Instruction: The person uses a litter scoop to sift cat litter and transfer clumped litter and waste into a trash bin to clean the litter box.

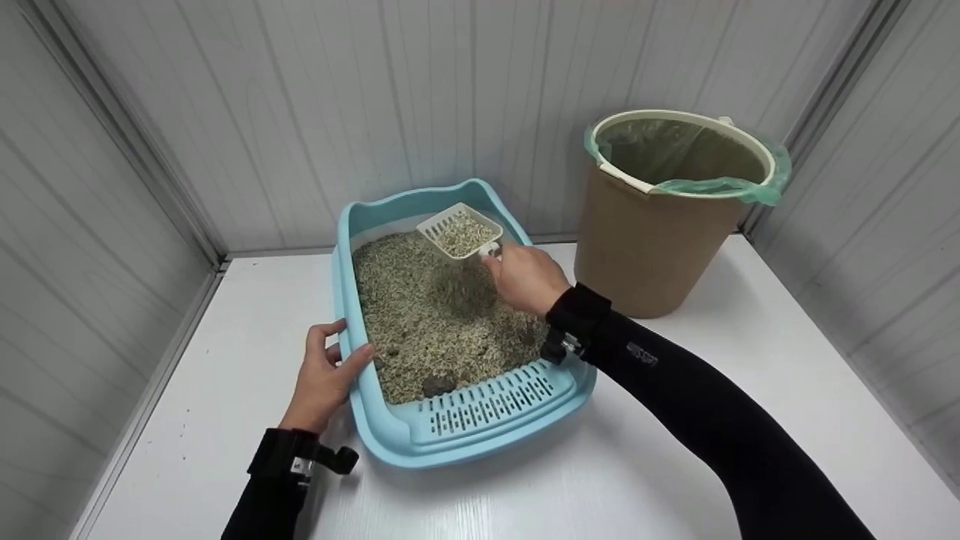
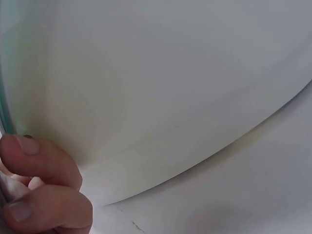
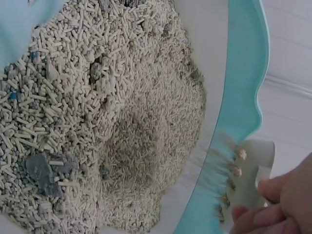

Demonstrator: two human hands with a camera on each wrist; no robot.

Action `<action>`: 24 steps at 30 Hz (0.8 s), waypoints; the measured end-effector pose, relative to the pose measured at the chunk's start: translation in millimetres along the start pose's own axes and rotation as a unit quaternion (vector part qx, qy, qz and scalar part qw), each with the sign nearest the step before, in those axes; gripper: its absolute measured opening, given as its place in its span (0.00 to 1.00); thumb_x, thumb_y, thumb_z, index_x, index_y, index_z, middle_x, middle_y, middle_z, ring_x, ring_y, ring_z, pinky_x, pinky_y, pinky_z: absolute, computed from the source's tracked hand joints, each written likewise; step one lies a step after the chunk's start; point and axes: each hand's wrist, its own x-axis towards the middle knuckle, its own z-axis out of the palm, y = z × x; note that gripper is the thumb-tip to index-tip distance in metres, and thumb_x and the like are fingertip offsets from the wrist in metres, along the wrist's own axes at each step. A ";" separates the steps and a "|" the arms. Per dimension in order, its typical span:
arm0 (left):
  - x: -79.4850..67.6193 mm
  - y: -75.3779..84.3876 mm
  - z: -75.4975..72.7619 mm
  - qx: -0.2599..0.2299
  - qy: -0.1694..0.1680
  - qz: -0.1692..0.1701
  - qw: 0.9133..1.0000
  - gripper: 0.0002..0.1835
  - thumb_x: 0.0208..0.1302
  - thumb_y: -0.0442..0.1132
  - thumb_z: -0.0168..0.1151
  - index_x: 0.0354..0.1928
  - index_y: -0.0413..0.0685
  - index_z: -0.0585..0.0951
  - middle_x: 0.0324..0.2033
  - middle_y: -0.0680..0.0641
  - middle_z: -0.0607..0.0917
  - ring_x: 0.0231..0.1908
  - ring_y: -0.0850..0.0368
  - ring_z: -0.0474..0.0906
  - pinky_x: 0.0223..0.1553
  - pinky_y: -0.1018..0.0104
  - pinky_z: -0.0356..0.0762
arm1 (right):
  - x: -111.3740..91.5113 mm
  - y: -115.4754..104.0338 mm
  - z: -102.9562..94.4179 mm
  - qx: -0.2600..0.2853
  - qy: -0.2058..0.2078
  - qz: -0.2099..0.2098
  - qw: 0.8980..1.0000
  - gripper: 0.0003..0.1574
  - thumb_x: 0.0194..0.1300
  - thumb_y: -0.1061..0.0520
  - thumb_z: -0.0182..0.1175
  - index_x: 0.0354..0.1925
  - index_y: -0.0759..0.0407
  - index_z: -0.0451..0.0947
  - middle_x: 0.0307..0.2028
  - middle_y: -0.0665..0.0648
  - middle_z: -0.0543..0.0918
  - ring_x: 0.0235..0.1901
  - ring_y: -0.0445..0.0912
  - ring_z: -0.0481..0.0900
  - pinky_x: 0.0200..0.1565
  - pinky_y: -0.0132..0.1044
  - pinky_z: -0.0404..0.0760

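Note:
A blue litter box (image 1: 480, 450) holds pale pellet litter (image 1: 397, 292) with darker patches. My right hand (image 1: 529, 279) grips the handle of a white slotted litter scoop (image 1: 459, 229), held above the far half of the box. Pellets lie in the scoop, and in the right wrist view some fall from its slots. At the box's left rim, my left hand (image 1: 324, 375) holds on with the thumb over the edge and fingers outside; the left wrist view shows curled fingers (image 2: 48, 207). A dark grey clump (image 1: 439, 385) sits in the litter at the near end.
A brown bin (image 1: 637, 247) lined with a green bag (image 1: 720, 186) stands right of the box, near the back wall. Both stand on a white table (image 1: 217, 360). Pale panelled walls (image 1: 300, 112) enclose the back and sides.

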 end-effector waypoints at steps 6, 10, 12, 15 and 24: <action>0.5 0.0 0.1 0.001 -0.003 0.003 1.000 0.40 0.80 0.44 0.71 0.82 0.48 0.58 0.58 0.32 0.84 0.44 0.51 0.88 0.40 0.59 0.88 | 1.4 3.3 -1.2 0.006 -0.008 0.011 1.000 0.32 0.93 0.41 0.47 0.68 0.68 0.75 0.26 0.53 0.71 0.24 0.49 0.71 0.36 0.45 0.70; 1.0 0.0 0.2 0.013 -0.003 0.006 1.000 0.41 0.80 0.46 0.71 0.82 0.47 0.58 0.62 0.29 0.82 0.47 0.50 0.88 0.42 0.60 0.87 | 0.2 4.3 -1.9 -0.002 -0.013 0.003 1.000 0.30 0.93 0.41 0.47 0.60 0.67 0.79 0.29 0.55 0.72 0.28 0.51 0.72 0.40 0.46 0.71; 1.3 -0.1 0.1 0.019 -0.005 0.007 1.000 0.42 0.80 0.46 0.71 0.83 0.47 0.57 0.63 0.29 0.82 0.48 0.50 0.87 0.43 0.61 0.87 | -0.6 3.9 -2.3 -0.007 -0.017 -0.001 1.000 0.29 0.93 0.42 0.47 0.55 0.65 0.80 0.30 0.56 0.73 0.29 0.53 0.74 0.42 0.48 0.72; 1.5 -0.2 -0.2 0.020 -0.003 0.007 1.000 0.42 0.80 0.46 0.71 0.83 0.47 0.57 0.63 0.29 0.82 0.47 0.51 0.87 0.42 0.61 0.87 | -0.7 2.9 -2.9 -0.009 -0.011 -0.001 1.000 0.29 0.93 0.40 0.47 0.58 0.64 0.79 0.32 0.58 0.77 0.32 0.55 0.77 0.44 0.50 0.75; 1.5 0.4 -1.0 0.011 0.001 0.005 1.000 0.40 0.80 0.45 0.72 0.82 0.47 0.58 0.59 0.30 0.84 0.45 0.52 0.88 0.42 0.61 0.88 | -1.0 1.7 -1.6 -0.020 -0.011 -0.005 1.000 0.27 0.92 0.39 0.48 0.50 0.60 0.78 0.32 0.58 0.77 0.33 0.55 0.78 0.43 0.51 0.77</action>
